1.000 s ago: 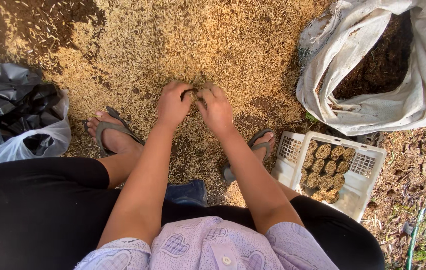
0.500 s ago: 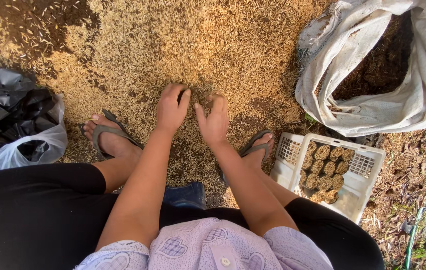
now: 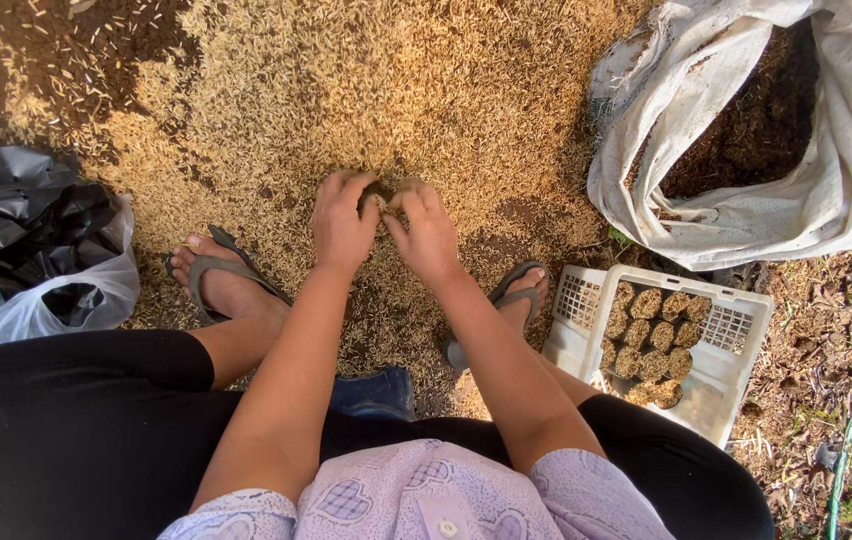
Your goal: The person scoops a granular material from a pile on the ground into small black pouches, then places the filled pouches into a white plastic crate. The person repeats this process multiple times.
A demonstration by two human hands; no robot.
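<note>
- Left hand (image 3: 341, 225) and right hand (image 3: 428, 232) meet at scene centre over a spread of golden husks (image 3: 346, 90) on the ground; fingertips of both curl inward and pinch a small dark lump (image 3: 379, 190) between them
- Grip state: both hands closed on that lump; fingers bent, thumbs facing each other
- The lump sits at the far edge of the fingertips, just above the husks; it is mostly covered by fingers, so its long axis and heading cannot be told
- White plastic crate (image 3: 691, 350), near right, on the ground just beside the right foot (image 3: 521, 300); lattice walls, holding rows of small brown cylindrical plugs (image 3: 651, 335) standing on end
- White woven sack (image 3: 846, 150), far right, mouth open, dark brown fill inside; top edge cut off by the frame
- Clear bag (image 3: 36, 300) with crumpled black plastic (image 3: 16, 225) within, left edge, partly cut off
- Left foot (image 3: 221, 280) in a grey sandal rests on the husks
- Blue object (image 3: 376, 392) between the knees, largely hidden
</note>
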